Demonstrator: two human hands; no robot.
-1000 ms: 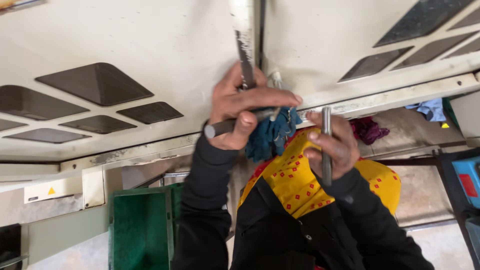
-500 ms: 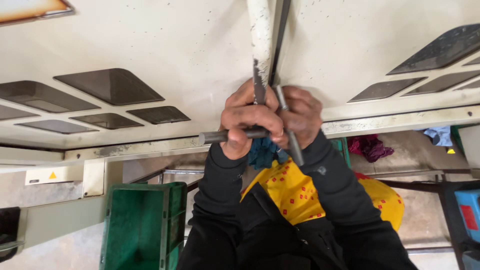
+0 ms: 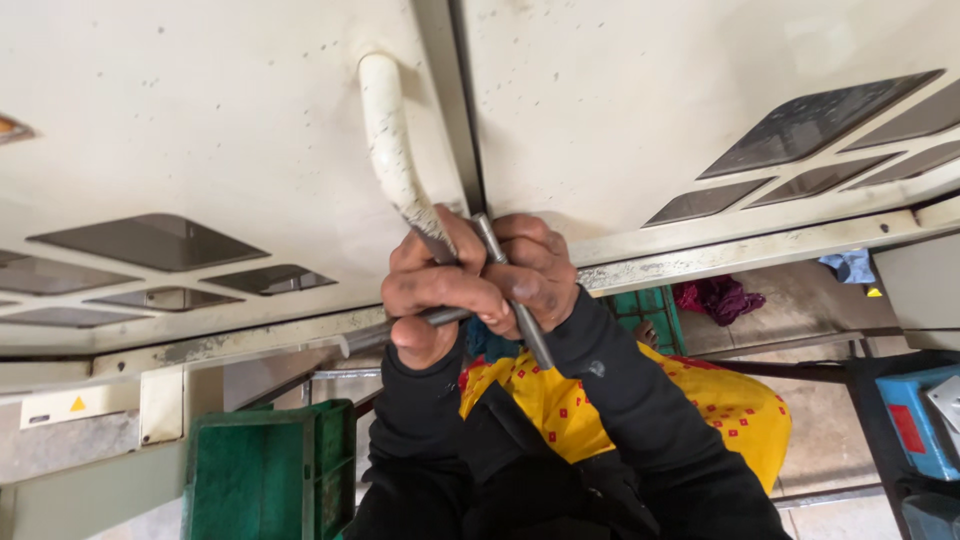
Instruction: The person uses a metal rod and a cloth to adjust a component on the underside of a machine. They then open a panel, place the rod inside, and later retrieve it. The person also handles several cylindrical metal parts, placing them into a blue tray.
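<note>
Since a moment ago my two hands are sitting closer together and the view is showing more of the cream curved handle (image 3: 390, 140) running up the panel, where before only its lower end was in sight. My left hand (image 3: 440, 290) is curling tight around the bottom of that handle and is also clamping a grey metal rod (image 3: 375, 335) that is sticking out sideways past my thumb, toward the left. My right hand (image 3: 535, 275) is pressing against the left one, its fingers closing fully around a second slim metal bar (image 3: 520, 305) that is slanting from the dark seam (image 3: 465, 150) between the two cream panels down past my wrist. A second ago this hand was hanging lower and apart, holding the bar upright.

A yellow cloth with red dots (image 3: 700, 400) is bunching over my dark sleeves, and a scrap of blue cloth (image 3: 485, 345) is peeking just under my knuckles. A green crate (image 3: 265, 470) is standing at lower left, a blue box (image 3: 915, 425) at the right edge, and a magenta rag (image 3: 715, 298) is lying beyond the panel's lower rail. My own fists are hiding where the rod and bar meet the handle.
</note>
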